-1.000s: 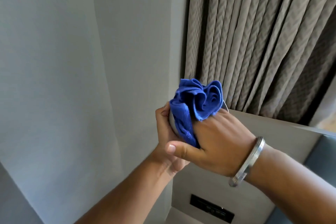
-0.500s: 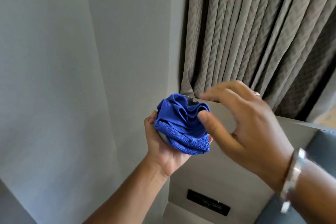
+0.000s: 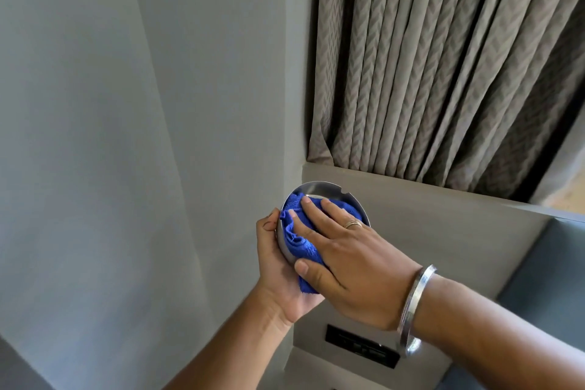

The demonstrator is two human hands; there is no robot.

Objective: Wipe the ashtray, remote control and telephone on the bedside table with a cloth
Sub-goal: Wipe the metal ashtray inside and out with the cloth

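Your right hand (image 3: pixel 345 260) lies flat on the blue cloth (image 3: pixel 299 239), fingers (image 3: pixel 311 204) loosely spread & pressed down, thumb pinning the cloth's near edge. The cloth is bunched inside the metal ashtray (image 3: pixel 319 188), w/ a fold spilling over the rim below your thumb. Your left hand (image 3: pixel 278 266) cups the ashtray from underneath, thumb hooked on the left rim; its other fingers are hidden behind the bowl, can't tell their spread. The ashtray is held up in the air, tilted toward you, notched rim showing just past your fingertips. Beyond them: grey headboard panel (image 3: pixel 427 215), curtain (image 3: pixel 443 57) above it. Under your right wrist, w/ its steel bangle (image 3: pixel 413 310), sits a dark switch plate (image 3: pixel 361 347). Wall (image 3: pixel 126 104) on the left. Remote & telephone aren't in frame.
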